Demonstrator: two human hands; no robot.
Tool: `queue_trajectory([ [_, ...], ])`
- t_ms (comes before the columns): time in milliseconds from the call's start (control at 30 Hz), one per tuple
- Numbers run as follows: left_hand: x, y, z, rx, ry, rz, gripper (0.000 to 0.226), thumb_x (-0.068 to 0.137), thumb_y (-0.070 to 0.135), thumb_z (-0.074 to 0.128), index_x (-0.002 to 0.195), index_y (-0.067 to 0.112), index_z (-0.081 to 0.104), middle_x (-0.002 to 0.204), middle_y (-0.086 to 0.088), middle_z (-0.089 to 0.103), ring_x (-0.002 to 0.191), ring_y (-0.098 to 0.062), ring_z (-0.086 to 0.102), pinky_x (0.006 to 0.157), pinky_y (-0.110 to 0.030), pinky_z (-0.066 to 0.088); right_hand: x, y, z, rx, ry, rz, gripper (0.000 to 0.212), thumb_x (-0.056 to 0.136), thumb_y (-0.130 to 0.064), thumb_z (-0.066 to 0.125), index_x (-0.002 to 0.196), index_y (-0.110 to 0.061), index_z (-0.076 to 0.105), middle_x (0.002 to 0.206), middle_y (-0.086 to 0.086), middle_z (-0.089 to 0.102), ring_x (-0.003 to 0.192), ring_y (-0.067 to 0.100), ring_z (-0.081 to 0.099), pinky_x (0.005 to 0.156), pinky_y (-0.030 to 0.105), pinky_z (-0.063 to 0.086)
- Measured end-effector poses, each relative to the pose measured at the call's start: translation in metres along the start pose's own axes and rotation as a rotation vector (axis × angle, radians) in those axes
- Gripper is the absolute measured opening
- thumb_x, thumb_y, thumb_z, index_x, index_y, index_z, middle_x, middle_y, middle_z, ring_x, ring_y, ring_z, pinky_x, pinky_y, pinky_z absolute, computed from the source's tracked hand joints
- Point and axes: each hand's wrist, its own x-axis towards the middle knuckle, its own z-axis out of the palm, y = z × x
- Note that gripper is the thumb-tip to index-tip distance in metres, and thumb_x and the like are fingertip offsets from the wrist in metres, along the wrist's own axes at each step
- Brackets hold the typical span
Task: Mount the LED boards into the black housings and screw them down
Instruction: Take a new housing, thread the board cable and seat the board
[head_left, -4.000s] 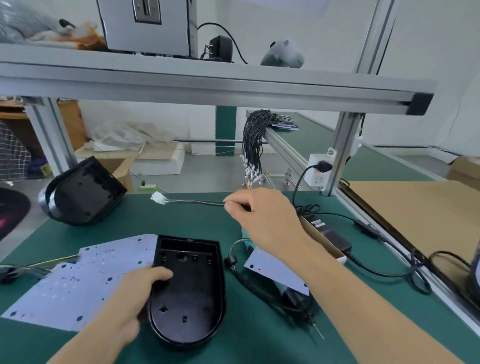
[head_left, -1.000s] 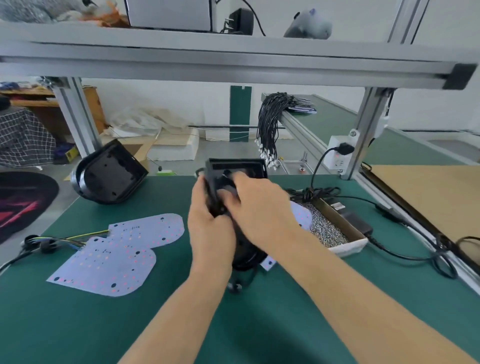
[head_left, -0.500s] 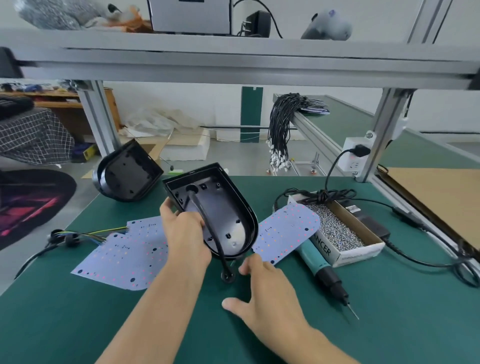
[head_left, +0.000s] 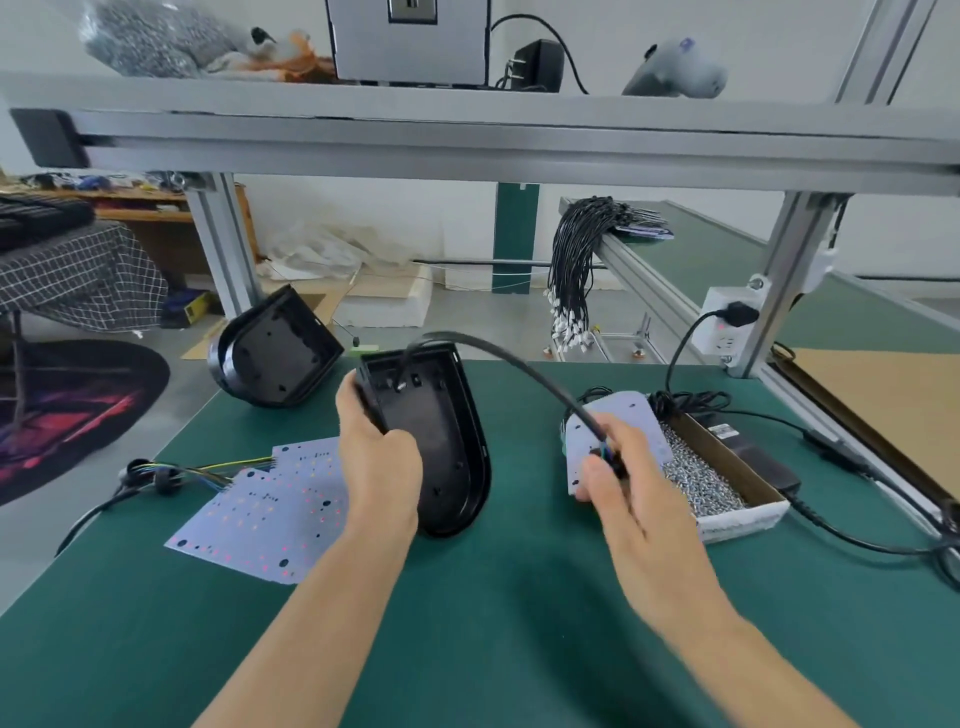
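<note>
Early days on this one, by the look of it. Left hand wrapped around the left edge of the black D-shaped plastic housing at frame centre, tipping it up off the green bench mat with the open cavity facing the camera. Right hand right of centre, fingers pinched around the end of the black round cable, coloured wire ends poking out at the grip. Cable arcing up and over from the top of the housing, so seemingly fed through the hole up there, though exact routing hard to tell.

Cavity empty: no board in it, no screws visible in it. One white D-shaped LED board lying under the right hand, overlapping the cardboard box of small silver screws. More white LED boards with coloured dots flat on the mat at lower left, with a bundle of coloured wires running off toward the left edge. Second black housing tilted at the bench's far edge, upper left, also empty as far as visible.

So probably: cable threading in progress; board seating and all the screwing still to come, on both housings
</note>
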Motion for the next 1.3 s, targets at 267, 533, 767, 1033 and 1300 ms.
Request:
queue_trajectory([
  [267,0.0,0.001,0.005,-0.082,0.117,-0.074,0.062,0.08,-0.019,0.032,0.118,0.025,0.054,0.092,-0.012,0.055,0.065,-0.013,0.039,0.06,-0.013,0.044,0.05,-0.028,-0.012,-1.061,-0.035,0.0,0.038,0.087,-0.031,0.042,0.054,-0.019,0.027,0.053,-0.006,0.031,0.054,0.023,0.039,0.044,0.026,0.013],
  [533,-0.018,0.0,0.009,-0.106,0.026,0.068,0.07,0.076,-0.018,0.041,0.119,0.036,0.052,0.097,0.012,0.066,0.07,0.002,0.059,0.06,-0.011,0.049,0.051,-0.051,0.01,-0.938,-0.057,-0.129,0.031,0.094,-0.052,0.035,0.083,-0.023,0.041,0.057,-0.004,0.04,0.062,0.028,0.054,0.048,0.03,0.021],
  [767,-0.042,0.008,0.018,-0.097,-0.197,0.145,0.068,0.071,-0.02,0.048,0.105,0.038,0.058,0.083,0.016,0.07,0.077,-0.005,0.064,0.068,-0.025,0.055,0.062,-0.065,0.014,-0.811,0.009,-0.229,0.024,0.092,-0.044,0.053,0.091,-0.021,0.059,0.075,0.0,0.066,0.07,0.03,0.06,0.055,0.031,0.032],
  [1033,-0.05,0.012,-0.015,-0.122,-0.368,0.059,0.052,0.039,0.002,0.047,0.079,0.028,0.068,0.093,-0.003,0.059,0.08,-0.019,0.055,0.064,-0.031,0.044,0.057,-0.062,0.003,-0.449,-0.334,-0.088,0.026,0.08,-0.044,0.068,0.097,-0.028,0.057,0.087,-0.013,0.065,0.086,0.015,0.057,0.077,0.033,0.042],
  [1300,-0.029,0.021,-0.032,0.06,-0.662,0.052,0.045,0.056,0.007,0.055,0.1,0.015,0.062,0.084,-0.007,0.063,0.073,-0.018,0.057,0.061,-0.024,0.048,0.062,-0.059,-0.004,-0.59,-0.332,-0.206,0.033,0.094,-0.035,0.052,0.127,-0.032,0.055,0.099,-0.01,0.06,0.094,0.016,0.052,0.077,0.031,0.035],
])
